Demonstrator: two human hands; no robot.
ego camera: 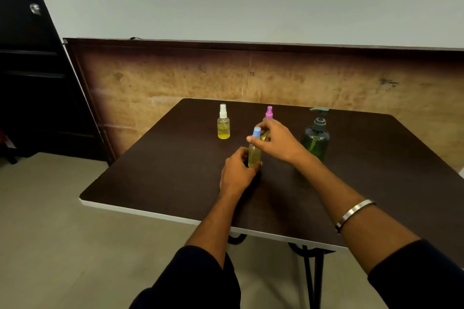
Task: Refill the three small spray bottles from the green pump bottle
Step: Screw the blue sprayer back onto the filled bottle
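Dark table (155,183), three small spray bottles and a green pump bottle (315,142) on it. Left hand (237,173) wrapped around the lower body of the blue-capped spray bottle (254,155), upright near the table's middle, yellow liquid inside. Right hand (278,142) up at the blue cap, fingers and thumb pinching it. Pink-capped spray bottle (269,112) just behind the right hand — mostly hidden. White-capped spray bottle (223,123) standing apart, back left. Pump bottle upright at the right, beside the right wrist. Silver bangle (355,213) on the right forearm.
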